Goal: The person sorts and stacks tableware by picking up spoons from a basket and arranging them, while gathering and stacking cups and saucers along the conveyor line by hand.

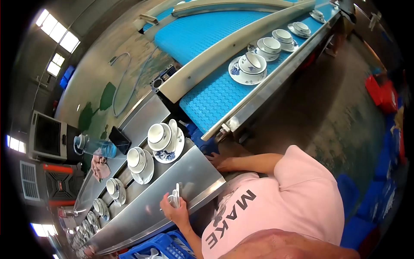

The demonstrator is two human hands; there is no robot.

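My left hand (pixel 174 211) is closed around white spoons (pixel 174 197), held above the bare metal edge of the line. My right hand (pixel 222 163) is beside the end of that line, its shaded fingers stretched out and apparently empty. Nearest to my hands is a tableware set: a blue-patterned plate (pixel 167 155) bearing a stacked bowl and cup (pixel 158 136) and a spoon (pixel 173 131). Another set, a stacked cup and bowl (pixel 136 159) on a saucer (pixel 144 175), sits behind it. Several more sets trail away to the lower left.
A blue conveyor (pixel 207 101) carries several stacked sets (pixel 252 64). Below the metal line is a blue basket (pixel 161 247) with white spoons. A water bottle (pixel 97 146), a phone (pixel 119 140) and a pink cloth (pixel 100 167) lie along the far ledge.
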